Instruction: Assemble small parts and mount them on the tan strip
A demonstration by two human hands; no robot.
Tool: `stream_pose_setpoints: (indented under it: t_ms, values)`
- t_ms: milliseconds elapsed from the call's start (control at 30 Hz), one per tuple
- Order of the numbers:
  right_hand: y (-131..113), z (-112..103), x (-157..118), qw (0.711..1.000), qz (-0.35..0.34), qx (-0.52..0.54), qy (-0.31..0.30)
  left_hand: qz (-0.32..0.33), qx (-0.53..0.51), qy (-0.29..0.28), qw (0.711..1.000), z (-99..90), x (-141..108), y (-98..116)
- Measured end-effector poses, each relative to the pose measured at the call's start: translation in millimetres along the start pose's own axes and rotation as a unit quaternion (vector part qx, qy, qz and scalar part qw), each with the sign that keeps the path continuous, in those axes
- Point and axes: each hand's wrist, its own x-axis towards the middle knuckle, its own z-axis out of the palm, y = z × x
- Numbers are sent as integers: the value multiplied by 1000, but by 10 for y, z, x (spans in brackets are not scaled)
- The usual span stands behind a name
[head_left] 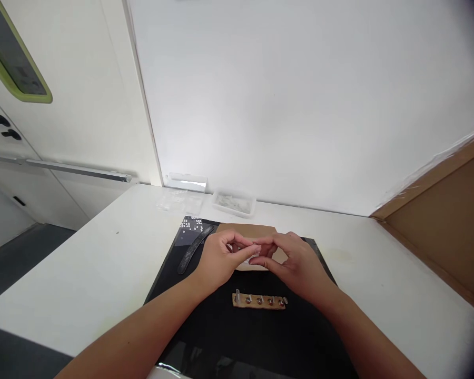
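Note:
My left hand [224, 257] and my right hand [294, 263] meet over a brown sheet [256, 229], fingers pinched together. Between their fingertips is a small clear piece [254, 259], mostly covered, so its exact kind does not show. Nearer to me, a short tan strip [254, 301] lies on a black mat [237, 337]. It carries several shiny round studs, and a clear piece stands up at its left end. A dark curved nail file [193, 251] rests left of my left hand.
Behind the mat, a translucent tray [237, 210] of small pale pieces stands by the wall, beside clear plastic bags [177, 201] and a clear box [186, 182]. Small white squares [191, 224] dot the mat's far left corner. A brown-framed panel [442, 210] borders the white table [114, 263] at right.

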Motion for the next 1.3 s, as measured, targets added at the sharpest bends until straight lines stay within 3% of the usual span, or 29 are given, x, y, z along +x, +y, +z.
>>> stream_pose_setpoints:
  t_ms: [200, 300, 400, 500, 700, 1300]
  values:
    - [17, -21, 45, 999, -15, 7, -32, 12, 60, -7, 998, 5, -2, -21]
    - [24, -54, 71, 999, -33, -10, -35, 39, 141, 42, 988, -15, 8, -26]
    - [12, -89, -8, 993, -36, -21, -108, 61, 228, 110, 965, -59, 30, -45]
    - [-13, -96, -175, 984, -22, -27, -175, 79, 277, 134, 948, -89, 46, -61]
    - [-62, -54, -367, 986, -45, -33, -154, 108, 298, 117, 941, -41, 30, -88]
    - [-98, 138, -406, 987, -83, -69, -115, 122, 322, 106, 933, 7, 15, -83]
